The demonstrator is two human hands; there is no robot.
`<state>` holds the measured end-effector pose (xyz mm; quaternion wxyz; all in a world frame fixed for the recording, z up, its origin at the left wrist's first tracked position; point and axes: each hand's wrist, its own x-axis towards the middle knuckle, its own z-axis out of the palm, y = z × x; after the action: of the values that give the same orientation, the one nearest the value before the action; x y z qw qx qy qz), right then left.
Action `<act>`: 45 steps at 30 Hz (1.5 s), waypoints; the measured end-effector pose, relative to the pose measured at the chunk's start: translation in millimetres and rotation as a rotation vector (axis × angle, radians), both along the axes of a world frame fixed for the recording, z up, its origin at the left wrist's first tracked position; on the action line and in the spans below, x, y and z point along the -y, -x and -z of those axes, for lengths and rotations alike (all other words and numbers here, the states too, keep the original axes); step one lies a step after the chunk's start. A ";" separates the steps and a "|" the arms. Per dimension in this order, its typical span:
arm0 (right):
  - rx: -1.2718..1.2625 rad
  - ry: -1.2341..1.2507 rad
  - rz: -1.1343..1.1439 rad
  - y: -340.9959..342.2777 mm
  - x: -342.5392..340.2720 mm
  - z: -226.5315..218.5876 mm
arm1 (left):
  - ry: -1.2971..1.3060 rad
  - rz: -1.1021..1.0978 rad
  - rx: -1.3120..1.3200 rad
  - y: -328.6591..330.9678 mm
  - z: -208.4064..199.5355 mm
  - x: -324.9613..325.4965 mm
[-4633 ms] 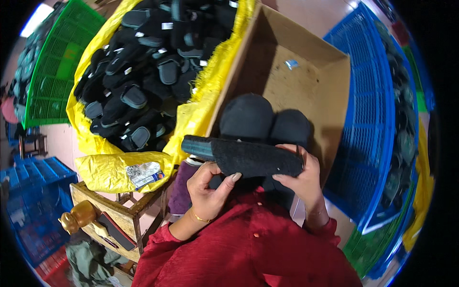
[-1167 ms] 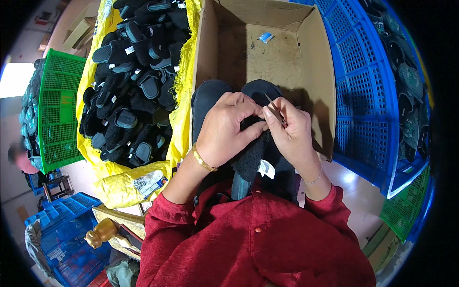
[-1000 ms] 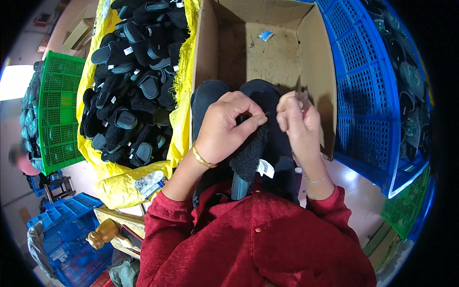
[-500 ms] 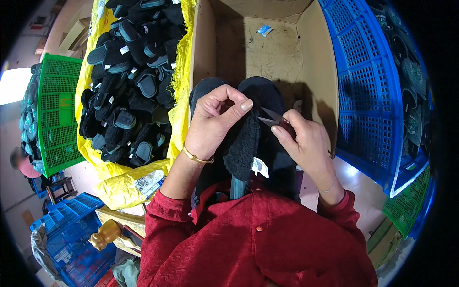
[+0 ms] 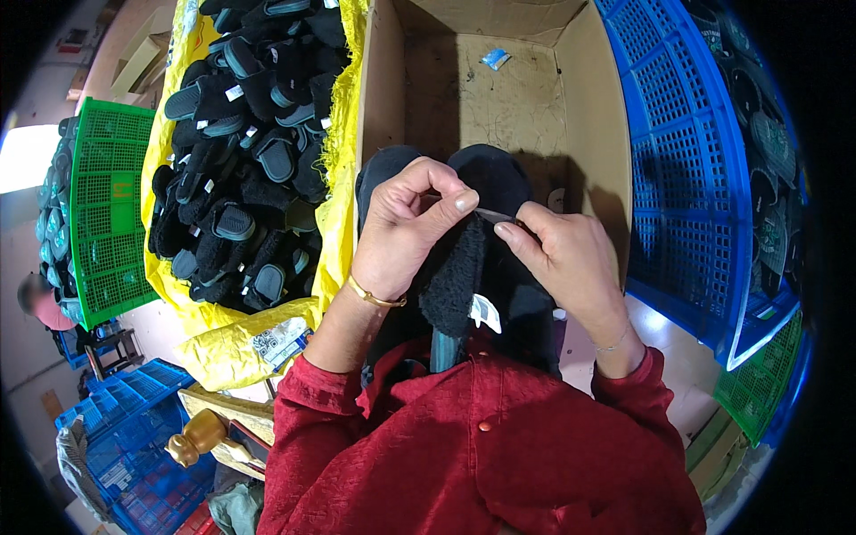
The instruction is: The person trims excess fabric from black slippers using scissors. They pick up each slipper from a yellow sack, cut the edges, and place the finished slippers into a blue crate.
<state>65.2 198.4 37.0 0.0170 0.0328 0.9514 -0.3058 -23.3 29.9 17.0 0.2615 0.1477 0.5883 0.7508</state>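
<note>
A black fleecy slipper [image 5: 452, 283] with a grey-blue sole and a white tag [image 5: 484, 313] lies upright along my lap, between my knees. Over its upper end, my left hand [image 5: 412, 218] pinches thumb against forefinger; what is between the fingertips is too small to make out. My right hand [image 5: 563, 254] grips a pair of small thread snips [image 5: 496, 216]. Their pale blades are together and point left, with the tips right by my left thumb. Most of the snips' body is hidden inside my right fingers.
To the left stands a yellow sack [image 5: 336, 178] full of black slippers [image 5: 234, 221]. An open cardboard box [image 5: 592, 107] is ahead, holding a small blue packet [image 5: 495, 59]. A blue crate [image 5: 691, 160] leans at the right; a green crate [image 5: 111, 214] stands far left.
The snips' blades were spread and have come together. My right hand has moved slightly up and left, bringing the tips to my left thumb. The slipper stays put.
</note>
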 end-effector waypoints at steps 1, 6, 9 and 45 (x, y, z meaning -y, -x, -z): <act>0.002 -0.007 -0.007 -0.8 -0.6 2.4 | -0.024 -0.013 0.010 -0.2 0.3 -0.1; 0.004 0.753 0.321 -4.4 -1.7 26.7 | -0.063 -0.162 0.292 6.9 0.1 3.4; -0.055 0.796 0.327 -2.8 4.1 37.6 | -0.074 -0.199 0.375 11.0 1.0 -2.7; 0.002 1.242 0.214 -64.5 -15.9 46.2 | 0.311 0.000 -0.776 -85.0 9.6 13.3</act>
<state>129.7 214.3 -9.2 0.0031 0.1120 0.5878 -0.8012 61.8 16.6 7.4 0.0394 0.3782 0.7496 0.5418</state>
